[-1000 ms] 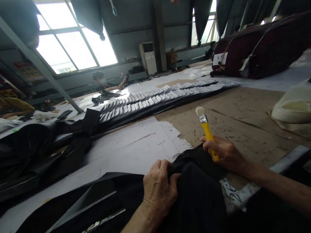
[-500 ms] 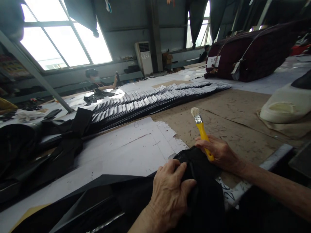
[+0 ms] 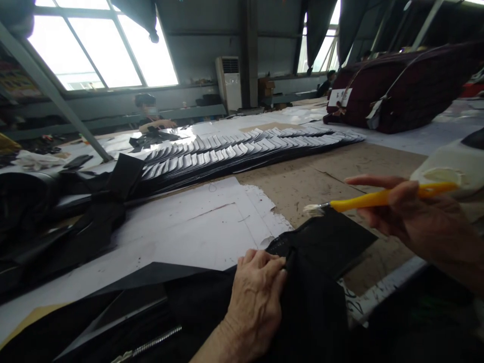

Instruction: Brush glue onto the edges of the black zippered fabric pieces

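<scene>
My left hand (image 3: 257,297) lies on a black fabric piece (image 3: 325,242) at the near edge of the table, its fingers curled over a fold and pressing it down. My right hand (image 3: 419,222) is raised to the right and grips a yellow-handled brush (image 3: 363,201). The brush lies almost level, and its pale bristles touch the far edge of the black fabric. A metal zipper (image 3: 151,345) runs along the fabric at the bottom left.
White paper (image 3: 189,232) and brown cardboard (image 3: 340,176) cover the table. A long fanned row of black pieces with white labels (image 3: 242,151) stretches across the back. Dark fabric is heaped at left (image 3: 56,217). A white container (image 3: 454,171) and a maroon roll (image 3: 408,85) stand right. A person (image 3: 149,113) sits far off.
My right hand has lifted off the fabric and swung the brush from upright to nearly level, bristles now at the fabric's edge. My left hand has stayed on the fold.
</scene>
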Demonstrator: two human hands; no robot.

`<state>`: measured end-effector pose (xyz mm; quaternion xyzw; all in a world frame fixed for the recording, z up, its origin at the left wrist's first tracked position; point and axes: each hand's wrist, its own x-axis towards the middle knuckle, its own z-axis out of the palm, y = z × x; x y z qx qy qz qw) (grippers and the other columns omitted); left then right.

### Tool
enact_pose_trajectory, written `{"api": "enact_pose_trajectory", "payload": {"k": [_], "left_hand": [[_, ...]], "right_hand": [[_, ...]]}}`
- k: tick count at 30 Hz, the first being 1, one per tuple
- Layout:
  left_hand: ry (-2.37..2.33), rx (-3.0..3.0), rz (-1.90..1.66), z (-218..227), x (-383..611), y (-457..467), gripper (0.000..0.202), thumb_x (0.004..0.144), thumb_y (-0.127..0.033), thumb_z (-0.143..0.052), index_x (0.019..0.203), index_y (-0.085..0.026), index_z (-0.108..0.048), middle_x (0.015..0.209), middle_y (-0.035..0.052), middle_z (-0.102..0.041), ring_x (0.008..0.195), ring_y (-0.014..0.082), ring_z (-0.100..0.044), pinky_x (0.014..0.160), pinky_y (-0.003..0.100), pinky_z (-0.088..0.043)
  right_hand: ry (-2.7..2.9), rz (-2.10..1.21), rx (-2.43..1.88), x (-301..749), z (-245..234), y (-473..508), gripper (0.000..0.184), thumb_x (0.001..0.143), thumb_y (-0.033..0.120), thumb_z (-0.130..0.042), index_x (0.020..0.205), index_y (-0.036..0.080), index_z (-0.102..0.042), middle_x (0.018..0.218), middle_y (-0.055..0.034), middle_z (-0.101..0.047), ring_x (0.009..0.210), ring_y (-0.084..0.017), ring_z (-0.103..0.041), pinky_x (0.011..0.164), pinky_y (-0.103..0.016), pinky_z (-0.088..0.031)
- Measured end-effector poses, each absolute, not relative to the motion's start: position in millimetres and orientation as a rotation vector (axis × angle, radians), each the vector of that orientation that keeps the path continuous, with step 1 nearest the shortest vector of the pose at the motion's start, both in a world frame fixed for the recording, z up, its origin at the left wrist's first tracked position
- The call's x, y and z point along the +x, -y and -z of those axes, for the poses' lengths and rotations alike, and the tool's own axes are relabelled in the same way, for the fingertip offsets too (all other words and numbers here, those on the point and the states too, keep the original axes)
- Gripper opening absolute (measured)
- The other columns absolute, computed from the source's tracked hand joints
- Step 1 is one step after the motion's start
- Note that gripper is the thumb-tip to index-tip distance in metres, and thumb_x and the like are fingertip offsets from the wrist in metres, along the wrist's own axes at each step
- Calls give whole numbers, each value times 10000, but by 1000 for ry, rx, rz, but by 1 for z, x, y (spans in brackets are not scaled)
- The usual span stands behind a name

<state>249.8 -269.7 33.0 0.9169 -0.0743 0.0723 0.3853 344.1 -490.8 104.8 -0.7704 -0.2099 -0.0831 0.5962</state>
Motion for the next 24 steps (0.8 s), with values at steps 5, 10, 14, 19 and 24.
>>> {"api": "enact_pose_trajectory", "payload": {"k": [5,10,14,19,24], "left_hand": [[189,2277,-169,-43,242,271,345,864,-422,-382,870,-228,-668,931,38,-652,871,235,-507,815,433,-381],[369,2624,-455,-15,232,281,522,681,-263,-604,1185,-139,-546,1224,97,-564,1000,283,-492,858,494,-384],[460,2706,-761,2,232,283,453,704,-238,-520,1133,-98,-565,1151,109,-606,930,262,-514,795,491,-403],[587,2807,-848,-5,233,279,489,643,-217,-471,1082,-41,-592,1114,146,-620,872,251,-521,733,458,-424],[606,2848,-826,-9,232,280,507,627,-210,-465,1087,-39,-592,1111,144,-617,870,239,-506,740,450,-428]], "right_hand": [[393,209,-1633,341,-104,475,372,704,559,-650,734,191,-691,486,-13,-473,429,-62,-410,372,-158,-268],[531,-98,-1690,347,-96,457,348,615,471,-743,729,150,-676,479,-6,-477,403,-70,-414,345,-160,-255],[726,-168,-1774,355,-96,450,324,632,457,-729,696,143,-682,520,-15,-524,415,-78,-441,356,-179,-314],[992,-105,-1830,360,-93,447,191,689,372,-710,710,182,-700,668,-35,-632,607,-125,-573,526,-200,-458],[1197,-162,-1877,365,-90,451,93,737,279,-683,754,187,-682,716,-23,-666,657,-134,-619,587,-199,-493]]}}
